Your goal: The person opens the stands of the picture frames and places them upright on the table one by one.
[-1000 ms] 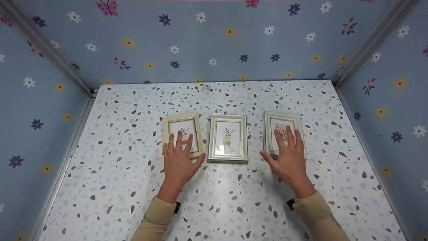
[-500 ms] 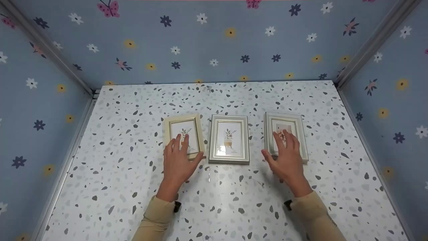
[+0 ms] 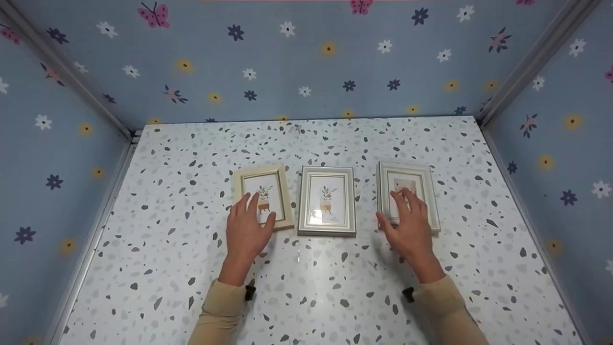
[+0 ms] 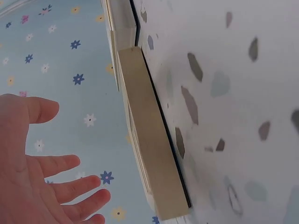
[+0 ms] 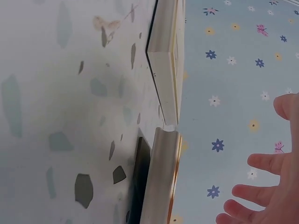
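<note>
Three picture frames lie face up in a row. The cream one point(image 3: 275, 191) on the left shows a potted plant print. A silver-white frame point(image 3: 326, 199) with a similar print lies in the middle. On the right is a pale frame point(image 3: 428, 191), its picture partly covered by fingers. My left hand point(image 3: 245, 232) hovers over the lower part of the cream frame, fingers spread. My right hand point(image 3: 411, 232) is likewise held above the right frame. Both wrist views show a gap between hand point(image 4: 28, 163) and frame edge point(image 4: 152, 140). Neither hand holds anything.
A white speckled table point(image 3: 306, 297) carries the frames. Blue flower-printed panels point(image 3: 287, 57) stand at the back and both sides, with grey metal rails point(image 3: 539, 60) at the corners. In the right wrist view a dark wedge point(image 5: 139, 172) shows beneath the nearer frame.
My left hand has shifted left and slightly down, uncovering more of the cream frame. My right hand has drawn down slightly, its fingers a little more bent. The frames lie where they were.
</note>
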Demonstrator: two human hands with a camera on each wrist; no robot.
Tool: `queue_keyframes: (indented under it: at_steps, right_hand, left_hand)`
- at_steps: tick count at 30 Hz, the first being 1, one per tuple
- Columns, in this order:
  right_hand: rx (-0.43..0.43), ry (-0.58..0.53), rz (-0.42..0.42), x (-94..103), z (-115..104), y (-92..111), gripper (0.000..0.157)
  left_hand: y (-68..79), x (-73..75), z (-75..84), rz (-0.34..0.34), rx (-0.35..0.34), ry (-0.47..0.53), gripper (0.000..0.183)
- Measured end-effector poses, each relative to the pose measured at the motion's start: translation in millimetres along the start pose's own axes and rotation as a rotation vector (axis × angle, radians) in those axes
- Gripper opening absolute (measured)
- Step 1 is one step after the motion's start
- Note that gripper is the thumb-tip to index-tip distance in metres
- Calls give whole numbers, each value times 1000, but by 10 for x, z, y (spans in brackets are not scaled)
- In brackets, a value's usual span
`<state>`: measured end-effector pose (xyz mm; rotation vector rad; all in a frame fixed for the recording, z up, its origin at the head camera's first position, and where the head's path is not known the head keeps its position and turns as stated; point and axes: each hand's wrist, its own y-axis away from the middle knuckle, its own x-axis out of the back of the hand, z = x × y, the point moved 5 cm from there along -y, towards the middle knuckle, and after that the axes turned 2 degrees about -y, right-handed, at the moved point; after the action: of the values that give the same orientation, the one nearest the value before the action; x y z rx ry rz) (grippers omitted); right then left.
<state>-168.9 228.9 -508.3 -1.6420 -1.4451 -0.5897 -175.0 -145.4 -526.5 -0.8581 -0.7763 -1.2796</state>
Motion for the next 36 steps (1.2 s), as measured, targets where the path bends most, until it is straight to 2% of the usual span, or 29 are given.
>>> queue_keyframes:
  at_steps: [6,24,36]
  right_hand:
    - [-29,-40,28,-24,-26,-12,60]
    - [-55,-162,0,-88,-62,-4,56]
    - [-83,-180,-14,-109,-70,10,56]
  left_hand:
    - [-58,77,-80,0,33,2,66]
    - [-149,187,-269,8,106,42,64]
    - [-201,206,-351,13,128,27,63]
